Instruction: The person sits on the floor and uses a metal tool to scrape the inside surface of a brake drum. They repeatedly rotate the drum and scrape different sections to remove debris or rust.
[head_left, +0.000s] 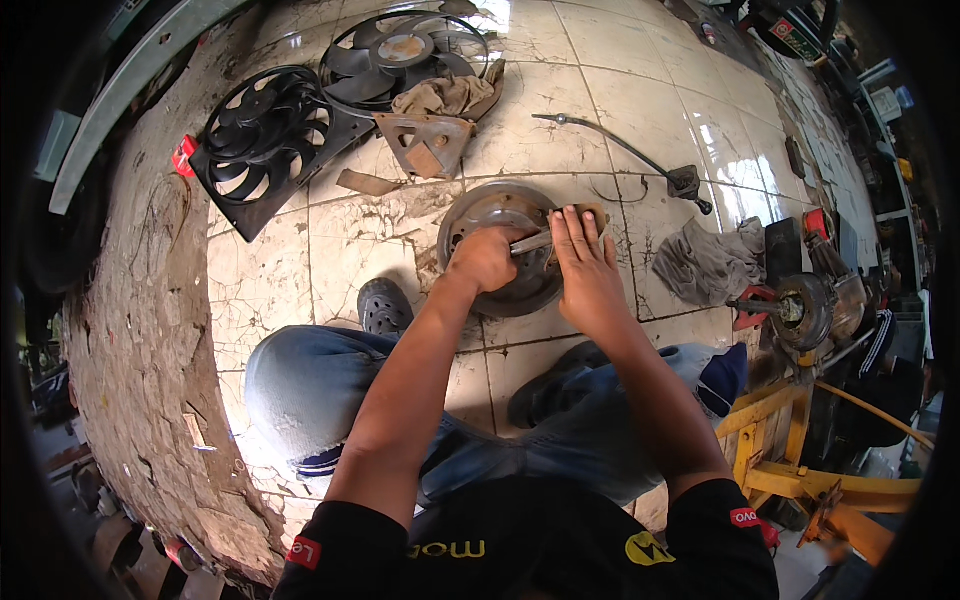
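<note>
The rusty brake drum [500, 245] on the tiled floor [620, 110] looks heavy and rigid, best gripped by its rim; the left hand [487, 258] is fisted around a metal tool [532, 243], while the right hand [587, 265] presses flat, fingers together.

The round brake plate [500, 245] under the hands is dull grey metal, matt and grimy, and the slim tool [530, 243] gripped on it shows brighter bare metal. The floor [640, 110] is glossy pale tile, cracked and stained, with a rough crumbling edge at its left. The two fans [270, 135] are matt black plastic, and the rag [710, 262] is limp grey cloth.
</note>
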